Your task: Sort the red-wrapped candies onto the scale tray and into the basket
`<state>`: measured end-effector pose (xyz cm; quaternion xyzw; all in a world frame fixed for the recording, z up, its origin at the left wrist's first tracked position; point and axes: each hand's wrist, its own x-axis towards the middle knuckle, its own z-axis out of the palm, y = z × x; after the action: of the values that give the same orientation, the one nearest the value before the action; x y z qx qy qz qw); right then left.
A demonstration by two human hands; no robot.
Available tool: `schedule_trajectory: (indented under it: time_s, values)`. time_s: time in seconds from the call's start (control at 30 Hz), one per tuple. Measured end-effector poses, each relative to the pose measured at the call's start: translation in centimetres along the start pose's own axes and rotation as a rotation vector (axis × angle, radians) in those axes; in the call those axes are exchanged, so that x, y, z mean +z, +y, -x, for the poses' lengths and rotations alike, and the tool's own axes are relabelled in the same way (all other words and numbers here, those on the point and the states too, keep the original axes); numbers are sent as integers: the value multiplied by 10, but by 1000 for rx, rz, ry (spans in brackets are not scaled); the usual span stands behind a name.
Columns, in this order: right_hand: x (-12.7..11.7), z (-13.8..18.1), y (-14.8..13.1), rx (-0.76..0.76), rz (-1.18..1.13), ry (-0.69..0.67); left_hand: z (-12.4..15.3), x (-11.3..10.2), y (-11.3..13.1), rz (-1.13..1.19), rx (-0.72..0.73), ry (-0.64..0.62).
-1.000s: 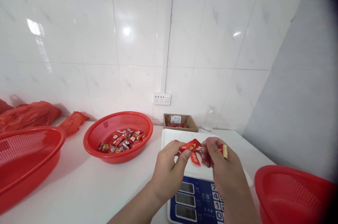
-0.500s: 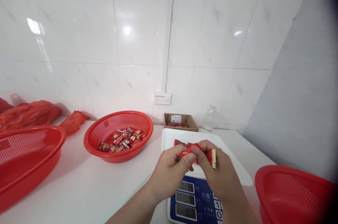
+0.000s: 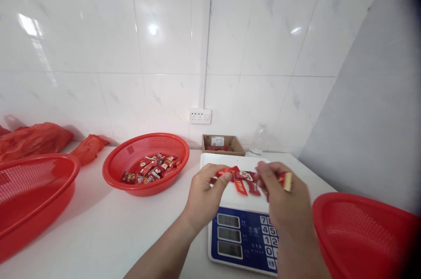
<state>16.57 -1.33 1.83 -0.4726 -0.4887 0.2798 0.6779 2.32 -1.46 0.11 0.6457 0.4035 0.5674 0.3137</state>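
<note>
My left hand point(image 3: 204, 193) pinches a red candy wrapper point(image 3: 226, 172) between thumb and fingers above the white pan of a digital scale point(image 3: 244, 226). My right hand point(image 3: 283, 202) is closed on another red candy with a pale serrated end point(image 3: 287, 181). Several red wrapped candies point(image 3: 245, 182) lie on the pan between my two hands. The scale's blue front panel with displays and number keys faces me.
A red mesh basket point(image 3: 146, 162) holding several wrapped candies sits left of the scale. A larger red basket point(image 3: 31, 195) is at far left, another red basket point(image 3: 362, 235) at right. A small cardboard box point(image 3: 222, 144), red plastic bags point(image 3: 36, 138) and a wall socket point(image 3: 200, 116) are behind.
My hands met over the pan, then drew apart again, each keeping a candy. The camera tilted down slightly.
</note>
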Motion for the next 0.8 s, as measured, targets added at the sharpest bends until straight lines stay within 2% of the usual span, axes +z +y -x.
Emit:
schedule_trajectory:
  time_s: [0.1,0.2,0.27,0.33,0.53,0.8]
  values:
    - [-10,-6,-6,-8,-328,303,-7,-2,-19,-200,12,-17]
    - [-19,-7,-16,-77,-570,414,-11,2,-39,-569,7,-86]
    - [-22,-5,-21,-122,-616,436,-12,6,-50,-752,-21,-121]
    - [-23,-3,-24,-156,-618,435,-12,9,-57,-816,-48,-143]
    - [-22,-4,-22,-142,-585,367,-10,10,-58,-852,-71,-235]
    - [-22,-6,-19,-90,-562,317,-8,10,-53,-832,9,-364]
